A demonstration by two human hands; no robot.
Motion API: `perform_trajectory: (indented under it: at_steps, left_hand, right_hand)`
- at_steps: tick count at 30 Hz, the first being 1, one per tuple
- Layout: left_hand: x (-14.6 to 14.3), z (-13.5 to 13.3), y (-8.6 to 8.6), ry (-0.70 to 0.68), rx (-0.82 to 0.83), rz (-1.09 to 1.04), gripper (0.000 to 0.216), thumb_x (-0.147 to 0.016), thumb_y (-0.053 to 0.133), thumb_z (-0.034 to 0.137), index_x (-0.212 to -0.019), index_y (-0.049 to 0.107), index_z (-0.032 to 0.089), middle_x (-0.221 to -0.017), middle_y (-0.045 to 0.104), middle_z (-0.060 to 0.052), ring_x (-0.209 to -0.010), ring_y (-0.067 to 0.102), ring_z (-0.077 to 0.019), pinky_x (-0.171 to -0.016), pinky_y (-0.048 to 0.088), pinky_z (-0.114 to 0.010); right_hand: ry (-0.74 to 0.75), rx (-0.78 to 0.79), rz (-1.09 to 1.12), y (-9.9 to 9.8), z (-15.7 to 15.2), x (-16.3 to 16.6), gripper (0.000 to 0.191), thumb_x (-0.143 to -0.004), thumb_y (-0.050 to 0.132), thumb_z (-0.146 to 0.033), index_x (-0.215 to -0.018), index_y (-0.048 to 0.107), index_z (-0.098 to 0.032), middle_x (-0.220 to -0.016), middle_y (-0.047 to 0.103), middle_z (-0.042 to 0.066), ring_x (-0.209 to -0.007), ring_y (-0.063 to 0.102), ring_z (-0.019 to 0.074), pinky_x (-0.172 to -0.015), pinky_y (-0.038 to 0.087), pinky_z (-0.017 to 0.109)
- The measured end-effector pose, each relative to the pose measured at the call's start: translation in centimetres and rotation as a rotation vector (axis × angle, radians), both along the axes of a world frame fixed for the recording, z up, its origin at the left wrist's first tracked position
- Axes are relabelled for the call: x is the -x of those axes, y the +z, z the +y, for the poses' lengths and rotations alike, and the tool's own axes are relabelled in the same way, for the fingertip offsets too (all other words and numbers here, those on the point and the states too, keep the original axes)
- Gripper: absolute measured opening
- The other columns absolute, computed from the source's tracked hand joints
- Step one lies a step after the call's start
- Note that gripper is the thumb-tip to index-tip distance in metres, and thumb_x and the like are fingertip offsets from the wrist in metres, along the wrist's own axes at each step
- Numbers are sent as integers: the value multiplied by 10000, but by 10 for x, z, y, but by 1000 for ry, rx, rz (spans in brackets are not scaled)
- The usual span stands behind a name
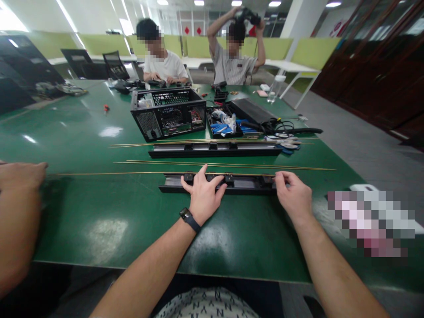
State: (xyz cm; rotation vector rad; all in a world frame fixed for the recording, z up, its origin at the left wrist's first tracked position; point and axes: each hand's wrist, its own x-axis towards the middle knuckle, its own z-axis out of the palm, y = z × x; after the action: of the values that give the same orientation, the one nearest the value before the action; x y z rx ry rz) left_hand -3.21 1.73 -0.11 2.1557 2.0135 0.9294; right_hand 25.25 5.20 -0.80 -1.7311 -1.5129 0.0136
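Observation:
A black slotted rail (248, 190) with several small black blocks (265, 181) in its channel lies in front of me on the green table. My left hand (204, 194) rests over its middle with the fingers spread, touching the blocks and a thin brass rod (109, 173) that runs along the rail's far side. At the right end my right hand (294, 192) pinches this rod between thumb and fingers; the rod's tip is hidden there. Toward the left, the rod reaches close to another person's hand (21, 176).
Beyond lie loose brass rods (152, 163) and a second black rail (215, 153). Farther back stand an open computer case (168, 115) and a tray with blue-white gloves (223, 123). Cables (285, 128) lie right of it. Two people sit across the green table (82, 198).

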Motion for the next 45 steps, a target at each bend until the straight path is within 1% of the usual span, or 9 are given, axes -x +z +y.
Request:
perform_trajectory:
  at_steps: [4,12,20,30,40,45]
  left_hand:
    - [0,0,-1,-1,0,-3,236,-1028,676,458,-1210,817,404,-1687,483,-144,-1486,528,-373,-1234,78,-849]
    - [0,0,0,-2,1,-12,215,-1032,676,456,-1174,824,393,-1684,486,-155,-1496,523,-358,-1230,85,-846]
    - [0,0,1,0,9,-13,210,-1031,677,453,-1163,826,388,-1689,481,-147,-1499,517,-359,-1229,78,-850]
    - [0,0,1,1,9,-14,207,-1030,670,454,-1147,827,387,-1684,485,-138,-1488,526,-373,-1229,74,-857]
    - [0,-1,1,-7,2,-5,260,-1036,666,462,-1248,805,408,-1688,478,-160,-1500,518,-372,-1230,87,-848]
    - [0,-1,1,-3,4,9,290,-1037,661,471,-1293,790,424,-1689,480,-152,-1494,524,-367,-1242,85,-834]
  right_hand:
    - [1,1,0,1,0,0,414,-999,546,-570,-1020,782,-231,-930,815,91,-910,754,294,-857,537,407]
    - [-7,18,-18,-1,1,-1,450,-999,528,-592,-1043,786,-226,-962,817,106,-951,762,314,-874,539,417]
    - [0,7,-14,1,0,0,421,-998,545,-578,-1032,787,-234,-950,818,98,-917,758,292,-860,542,403]
    - [4,11,-6,2,-1,0,424,-998,545,-574,-1039,788,-229,-947,817,99,-925,762,298,-870,546,411]
    - [-5,10,-10,-2,1,-1,417,-1001,547,-576,-1042,782,-234,-953,815,99,-932,763,300,-881,544,413]
    - [-4,4,-9,-1,1,-1,416,-998,551,-580,-1029,781,-235,-950,814,100,-923,760,295,-880,551,411]
